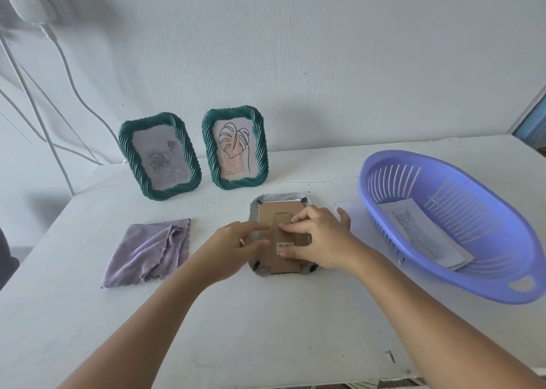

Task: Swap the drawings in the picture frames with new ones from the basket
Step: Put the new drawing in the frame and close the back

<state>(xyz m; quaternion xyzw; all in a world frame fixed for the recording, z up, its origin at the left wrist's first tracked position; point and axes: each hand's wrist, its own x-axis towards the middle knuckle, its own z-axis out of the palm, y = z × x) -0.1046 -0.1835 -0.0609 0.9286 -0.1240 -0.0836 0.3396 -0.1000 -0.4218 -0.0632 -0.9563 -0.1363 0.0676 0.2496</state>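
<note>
A picture frame [266, 202] lies face down in the middle of the white table [266, 315], its brown cardboard back [271, 216] facing up. My right hand [322, 238] presses flat fingers on that back, near its barcode sticker. My left hand [233, 247] touches the frame's left edge, fingers and thumb nearly straight. Two green twisted frames stand at the wall: the left one [159, 155] holds a grey rose drawing, the right one [235, 148] a leaf line drawing. A purple basket [449, 226] on the right holds paper drawings [425, 235].
A folded lilac cloth [150, 251] lies left of the face-down frame. A white sheet [350, 214] lies between the frame and the basket. White cables [68, 72] run down the wall at the left. A small screw [390, 356] sits near the table's front edge.
</note>
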